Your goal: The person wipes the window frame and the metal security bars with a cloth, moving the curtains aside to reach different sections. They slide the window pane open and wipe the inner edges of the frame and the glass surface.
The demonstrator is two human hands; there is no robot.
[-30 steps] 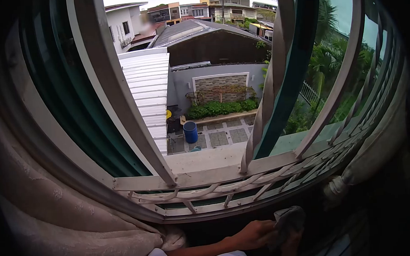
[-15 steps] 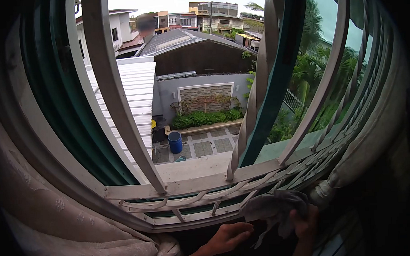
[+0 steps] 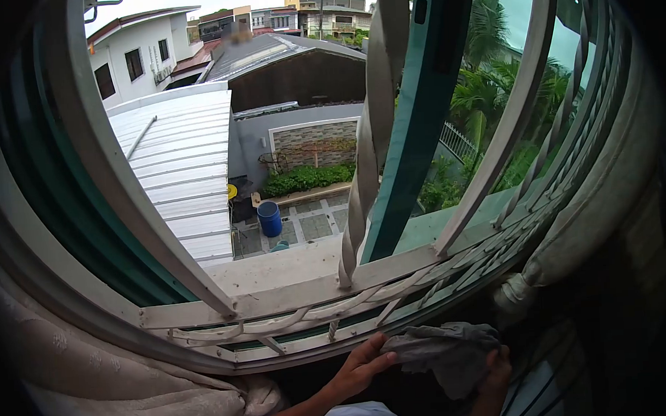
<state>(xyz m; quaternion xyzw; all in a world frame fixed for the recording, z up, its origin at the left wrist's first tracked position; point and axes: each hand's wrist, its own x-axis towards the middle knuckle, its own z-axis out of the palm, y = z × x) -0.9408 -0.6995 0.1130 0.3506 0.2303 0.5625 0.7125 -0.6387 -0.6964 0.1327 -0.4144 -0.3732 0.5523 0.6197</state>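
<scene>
From the head, the left hand [image 3: 366, 365] has its grip pinched on one end of a grey cloth [image 3: 447, 355]; the right hand [image 3: 497, 366] has its grip closed on the other end; the cloth sags between them, below the window grille [image 3: 299, 294].

There are one left hand [image 3: 361, 368], one right hand [image 3: 497, 366], one grey cloth [image 3: 447, 352] and two curtains [image 3: 110, 385]. Outside are one blue drum [image 3: 270, 220], one stone-clad panel [image 3: 312, 146], one white corrugated roof [image 3: 183, 174], one pipe [image 3: 143, 137] and one white house [image 3: 146, 46] with three visible dark windows [image 3: 133, 63].
</scene>
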